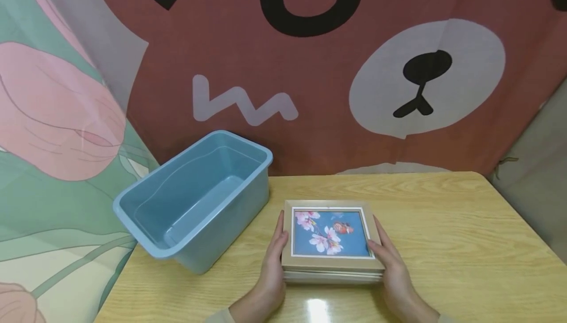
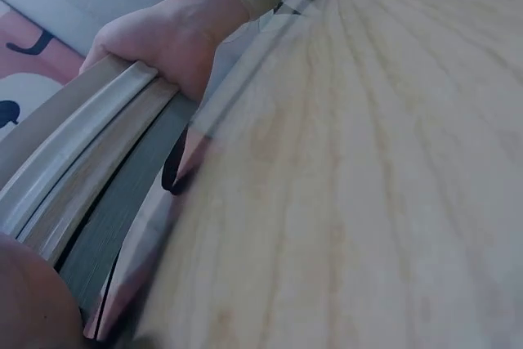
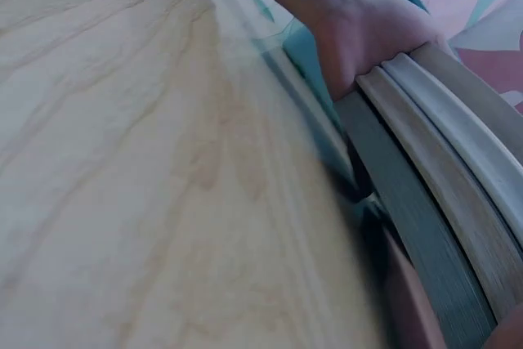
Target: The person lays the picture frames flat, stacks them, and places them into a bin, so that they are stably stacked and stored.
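Observation:
A stack of picture frames (image 1: pixel 332 263) is held between both hands at the front middle of the table. The top one has a beige border around a print of pink blossoms and a small orange bird on blue. My left hand (image 1: pixel 273 269) grips the stack's left side, and my right hand (image 1: pixel 396 271) grips the right side with its thumb at the top frame's edge. From the side, the left wrist view shows frame edges (image 2: pixel 90 153) in beige, white, brown and dark grey. A narrow gap shows beneath the stack in both wrist views.
An open blue plastic bin (image 1: pixel 221 219) stands on the left of the wood-grain table (image 1: pixel 465 244), its inside bare where visible. Behind the table hangs a cloth printed with a brown bear face (image 1: pixel 319 67). A flower-patterned cloth (image 1: pixel 57 116) hangs on the left.

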A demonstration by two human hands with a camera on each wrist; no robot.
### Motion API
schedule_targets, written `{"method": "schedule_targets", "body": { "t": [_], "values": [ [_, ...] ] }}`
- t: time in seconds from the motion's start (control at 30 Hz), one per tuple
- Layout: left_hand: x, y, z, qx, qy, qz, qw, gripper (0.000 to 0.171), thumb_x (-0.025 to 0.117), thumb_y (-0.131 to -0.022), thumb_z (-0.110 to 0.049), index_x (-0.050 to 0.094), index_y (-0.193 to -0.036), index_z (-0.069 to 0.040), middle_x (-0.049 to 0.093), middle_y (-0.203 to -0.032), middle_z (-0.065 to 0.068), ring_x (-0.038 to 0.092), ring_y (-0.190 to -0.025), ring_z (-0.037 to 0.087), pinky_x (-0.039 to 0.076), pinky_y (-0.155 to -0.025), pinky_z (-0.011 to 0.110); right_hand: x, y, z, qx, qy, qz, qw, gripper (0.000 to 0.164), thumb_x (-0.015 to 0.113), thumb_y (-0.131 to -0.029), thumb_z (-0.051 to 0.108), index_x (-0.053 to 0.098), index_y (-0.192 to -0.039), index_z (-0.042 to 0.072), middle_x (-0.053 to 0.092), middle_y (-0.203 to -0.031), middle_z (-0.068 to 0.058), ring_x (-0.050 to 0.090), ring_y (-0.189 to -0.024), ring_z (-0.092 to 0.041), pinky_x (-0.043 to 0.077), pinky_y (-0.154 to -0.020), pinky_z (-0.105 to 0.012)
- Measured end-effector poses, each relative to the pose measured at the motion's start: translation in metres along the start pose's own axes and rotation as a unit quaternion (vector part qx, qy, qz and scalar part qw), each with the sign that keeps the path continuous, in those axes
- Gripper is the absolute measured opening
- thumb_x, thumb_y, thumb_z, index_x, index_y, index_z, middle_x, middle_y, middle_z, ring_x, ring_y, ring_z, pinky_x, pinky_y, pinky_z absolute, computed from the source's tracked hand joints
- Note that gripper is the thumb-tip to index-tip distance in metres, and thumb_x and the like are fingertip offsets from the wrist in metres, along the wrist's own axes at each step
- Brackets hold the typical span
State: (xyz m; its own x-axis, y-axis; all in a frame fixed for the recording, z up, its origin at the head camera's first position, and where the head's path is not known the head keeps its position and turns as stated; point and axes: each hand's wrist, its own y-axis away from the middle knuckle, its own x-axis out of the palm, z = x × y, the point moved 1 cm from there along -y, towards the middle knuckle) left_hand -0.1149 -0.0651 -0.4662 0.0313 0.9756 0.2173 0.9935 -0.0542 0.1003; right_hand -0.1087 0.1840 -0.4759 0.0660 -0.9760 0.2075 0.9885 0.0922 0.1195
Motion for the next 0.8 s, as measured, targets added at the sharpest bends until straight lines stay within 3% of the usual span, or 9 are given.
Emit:
{"method": "schedule_targets", "body": {
  "t": [0.07, 0.3, 0.43, 0.57, 0.8],
  "values": [
    [-0.001, 0.0, -0.002, -0.005, 0.003, -0.002, 1.0, 0.069, 0.04, -0.112, -0.041, 0.015, -0.175, -0.027, 0.0, -0.184, 0.004, -0.012, -0.169, 0.039, -0.014, -0.129, 0.073, 0.001, 0.0, 0.002, -0.005, -0.001, 0.002, 1.0, 0.074, 0.041, -0.114, 0.028, 0.0, -0.175, 0.025, -0.013, -0.183, 0.001, -0.018, -0.167, -0.032, -0.017, -0.132, -0.065],
    [0.0, 0.003, -0.02, 0.01, 0.002, -0.018, 0.9998, 0.066, 0.043, -0.112, -0.038, 0.02, -0.174, -0.031, 0.004, -0.184, 0.001, -0.008, -0.17, 0.036, -0.012, -0.131, 0.07, 0.008, 0.0, 0.012, -0.015, -0.011, 0.007, 1.0, 0.07, 0.039, -0.114, 0.027, 0.004, -0.175, 0.029, -0.007, -0.184, 0.004, -0.007, -0.168, -0.03, 0.003, -0.135, -0.029],
    [0.001, 0.005, -0.032, 0.034, 0.002, -0.028, 0.9991, 0.066, 0.047, -0.111, -0.034, 0.025, -0.173, -0.032, 0.009, -0.184, 0.0, -0.005, -0.17, 0.034, -0.009, -0.132, 0.07, 0.012, 0.0, 0.021, -0.029, -0.007, 0.007, 1.0, 0.07, 0.038, -0.114, 0.026, 0.005, -0.176, 0.027, -0.006, -0.184, 0.002, -0.002, -0.167, -0.032, 0.013, -0.131, -0.024],
    [0.003, 0.005, -0.042, 0.048, 0.008, -0.027, 0.9985, 0.064, 0.048, -0.111, -0.033, 0.028, -0.172, -0.033, 0.013, -0.183, -0.002, -0.003, -0.17, 0.032, -0.008, -0.133, 0.069, 0.015, 0.0, 0.031, -0.033, -0.003, -0.008, 0.999, 0.067, 0.039, -0.114, 0.025, 0.011, -0.175, 0.029, 0.001, -0.184, 0.002, 0.011, -0.164, -0.027, 0.031, -0.114, -0.011],
    [0.004, 0.005, -0.052, 0.045, -0.001, -0.032, 0.9985, 0.062, 0.048, -0.112, -0.035, 0.03, -0.171, -0.037, 0.014, -0.183, -0.004, -0.003, -0.17, 0.032, -0.007, -0.132, 0.07, 0.019, -0.001, 0.045, -0.038, -0.002, -0.024, 0.999, 0.066, 0.043, -0.114, 0.022, 0.018, -0.175, 0.025, 0.009, -0.184, 0.003, 0.015, -0.163, -0.023, 0.036, -0.111, -0.009]
  ]
}}
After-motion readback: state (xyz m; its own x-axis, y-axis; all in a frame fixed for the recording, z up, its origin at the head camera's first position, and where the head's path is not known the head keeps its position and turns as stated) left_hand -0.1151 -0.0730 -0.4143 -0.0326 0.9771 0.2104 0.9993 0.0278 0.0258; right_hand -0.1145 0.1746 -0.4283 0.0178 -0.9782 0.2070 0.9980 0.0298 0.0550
